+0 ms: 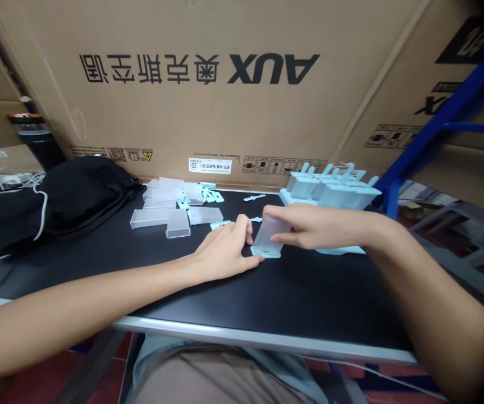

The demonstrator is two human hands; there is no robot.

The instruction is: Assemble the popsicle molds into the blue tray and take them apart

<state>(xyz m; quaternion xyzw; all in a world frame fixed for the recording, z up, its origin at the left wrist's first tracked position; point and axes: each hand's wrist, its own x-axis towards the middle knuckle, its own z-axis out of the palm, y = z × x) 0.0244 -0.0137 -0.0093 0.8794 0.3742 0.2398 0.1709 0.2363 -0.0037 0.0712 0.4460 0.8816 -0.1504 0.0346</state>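
A frosted, translucent popsicle mold [266,235] stands tilted on the black table, with a light-blue lid [271,255] at its bottom end. My right hand [305,223] is closed around the mold's upper part, thumb on the near side. At the mold's lower left, my left hand [227,249] is closed, its fingers curled and its thumb against the lid's edge. Small blue sticks [254,197] lie just beyond my hands. Behind my right wrist, several molds with upright blue sticks stand in a blue popsicle rack [284,196], partly hidden by the wrist.
Several loose translucent molds [178,223] and small blue pieces [213,196] lie left of centre. A black bag [86,193], white cables [10,180] and a dark bottle [37,140] are farther left. A large cardboard box [208,118] walls the back; a blue metal frame [427,129] rises at right.
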